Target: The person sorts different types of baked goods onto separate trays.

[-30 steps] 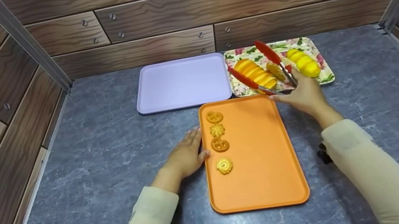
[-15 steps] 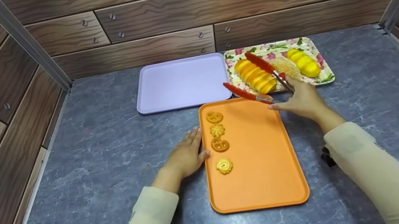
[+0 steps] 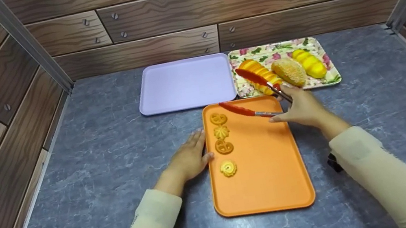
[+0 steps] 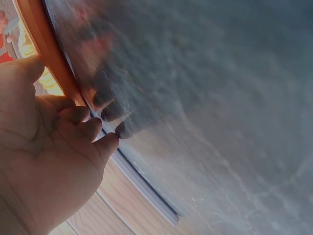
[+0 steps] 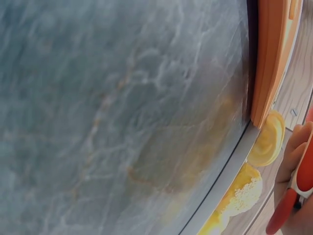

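Note:
My right hand (image 3: 303,108) grips a pair of red-and-steel tongs (image 3: 238,109) with the arms spread and nothing between them. One red tip hangs over the far end of the orange tray (image 3: 266,186); the other overlaps the sliced orange loaf (image 3: 248,66). In the right wrist view the hand shows at the right edge, around the tongs' red handle (image 5: 305,169). My left hand (image 3: 188,160) lies along the tray's left side, fingers extended and thumb at the rim. Two pretzel-shaped cookies (image 3: 224,147) and two round fluted cookies (image 3: 228,168) form a column on that tray.
Behind, a floral tray (image 3: 330,75) carries the loaf, a seeded bun (image 3: 289,71) and a yellow segmented bread (image 3: 309,63). Beside it lies a flat lilac tray (image 3: 185,84). Wood-patterned walls (image 3: 154,17) enclose the grey marbled table (image 3: 110,154) at the back and sides.
My right hand has drawn the tongs nearer and leftward, away from the seeded bun, which now shows whole on the floral tray. My left hand has stayed in place.

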`<state>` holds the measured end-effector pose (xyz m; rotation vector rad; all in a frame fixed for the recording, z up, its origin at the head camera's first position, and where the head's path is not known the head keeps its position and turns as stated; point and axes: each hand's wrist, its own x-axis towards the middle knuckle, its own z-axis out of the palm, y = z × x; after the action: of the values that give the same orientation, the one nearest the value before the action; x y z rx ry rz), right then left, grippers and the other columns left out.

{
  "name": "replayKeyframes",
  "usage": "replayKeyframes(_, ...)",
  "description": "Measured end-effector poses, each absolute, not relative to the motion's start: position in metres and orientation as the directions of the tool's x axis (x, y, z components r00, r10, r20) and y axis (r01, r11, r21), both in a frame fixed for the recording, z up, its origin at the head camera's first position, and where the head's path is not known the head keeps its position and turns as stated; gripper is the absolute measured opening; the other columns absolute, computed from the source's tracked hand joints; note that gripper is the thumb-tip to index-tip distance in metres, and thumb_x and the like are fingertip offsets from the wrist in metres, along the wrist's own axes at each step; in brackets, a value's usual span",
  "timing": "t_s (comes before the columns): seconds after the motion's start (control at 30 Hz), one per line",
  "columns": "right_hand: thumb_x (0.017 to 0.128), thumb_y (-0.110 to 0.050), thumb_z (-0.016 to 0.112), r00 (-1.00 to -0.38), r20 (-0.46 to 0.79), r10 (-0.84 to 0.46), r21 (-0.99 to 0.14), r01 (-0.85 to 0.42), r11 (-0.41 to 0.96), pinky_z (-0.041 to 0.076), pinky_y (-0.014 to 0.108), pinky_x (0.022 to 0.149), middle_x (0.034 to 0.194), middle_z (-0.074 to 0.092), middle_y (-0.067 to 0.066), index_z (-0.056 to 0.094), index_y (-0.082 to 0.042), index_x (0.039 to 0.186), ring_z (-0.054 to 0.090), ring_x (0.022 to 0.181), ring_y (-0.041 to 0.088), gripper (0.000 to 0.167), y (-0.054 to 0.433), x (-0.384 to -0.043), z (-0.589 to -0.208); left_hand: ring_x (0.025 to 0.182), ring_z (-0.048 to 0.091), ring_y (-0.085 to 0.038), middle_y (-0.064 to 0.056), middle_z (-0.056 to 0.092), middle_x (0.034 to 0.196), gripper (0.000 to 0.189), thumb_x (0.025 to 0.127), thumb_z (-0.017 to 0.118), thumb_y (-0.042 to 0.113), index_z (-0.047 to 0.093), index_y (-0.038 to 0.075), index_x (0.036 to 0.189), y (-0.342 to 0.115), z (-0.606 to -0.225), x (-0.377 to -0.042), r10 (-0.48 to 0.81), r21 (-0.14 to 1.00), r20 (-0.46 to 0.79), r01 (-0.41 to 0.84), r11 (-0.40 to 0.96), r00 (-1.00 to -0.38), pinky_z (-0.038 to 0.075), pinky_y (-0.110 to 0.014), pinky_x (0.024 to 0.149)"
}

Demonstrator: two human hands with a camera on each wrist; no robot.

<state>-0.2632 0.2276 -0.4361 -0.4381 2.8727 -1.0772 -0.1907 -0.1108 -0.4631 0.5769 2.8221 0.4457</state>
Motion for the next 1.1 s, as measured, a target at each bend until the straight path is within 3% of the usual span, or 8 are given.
replayKeyframes(0.17, 0.066, -0.035, 0.088, -0.942, 0.073, -0.327, -0.634, -0.296, 0.714, 0.037, 0.034, 0.059, 0.102, 0.063, 0.014, 0.049, 0.005, 0.133, 0.042, 0.063, 0.021, 0.087, 0.223, -0.263, -0.436, 0.143, 0.013, -0.027, -0.01, 0.014, 0.158, 0.07, 0.1, 0.043, 0.044, 0.015, 0.006, 0.153, -0.111, -0.463, -0.191, 0.408, 0.338, -0.168, 0.336, 0.879, -0.898, 0.018, -0.042, 0.114)
replayKeyframes(0.3, 0.067, -0.038, 0.087, -0.931, 0.054, -0.361, -0.619, -0.315, 0.72, 0.04, 0.036, 0.069, 0.103, 0.065, 0.013, 0.041, 0.007, 0.14, 0.05, 0.076, 0.024, 0.098, 0.222, -0.262, -0.436, 0.143, 0.013, -0.026, -0.009, 0.015, 0.158, 0.07, 0.1, 0.042, 0.044, 0.015, 0.007, 0.153, -0.111, -0.464, -0.191, 0.405, 0.346, -0.173, 0.329, 0.879, -0.898, 0.018, -0.043, 0.114)
replayKeyframes(0.47, 0.066, -0.041, 0.087, -0.922, 0.034, -0.385, -0.617, -0.322, 0.718, 0.043, 0.039, 0.075, 0.104, 0.066, 0.013, 0.039, 0.005, 0.142, 0.054, 0.085, 0.026, 0.101, 0.221, -0.261, -0.437, 0.143, 0.013, -0.026, -0.008, 0.015, 0.158, 0.07, 0.1, 0.042, 0.044, 0.016, 0.008, 0.153, -0.111, -0.465, -0.192, 0.401, 0.341, -0.175, 0.326, 0.881, -0.899, 0.018, -0.043, 0.114)
replayKeyframes(1.1, 0.068, -0.032, 0.087, -0.898, -0.003, -0.44, -0.593, -0.353, 0.724, 0.044, 0.04, 0.076, 0.1, 0.068, 0.012, 0.05, 0.004, 0.135, 0.055, 0.084, 0.027, 0.084, 0.214, -0.262, -0.436, 0.143, 0.013, -0.028, -0.01, 0.014, 0.157, 0.07, 0.1, 0.042, 0.044, 0.017, 0.005, 0.152, -0.111, -0.465, -0.192, 0.41, 0.351, -0.17, 0.334, 0.875, -0.896, 0.016, -0.042, 0.114)
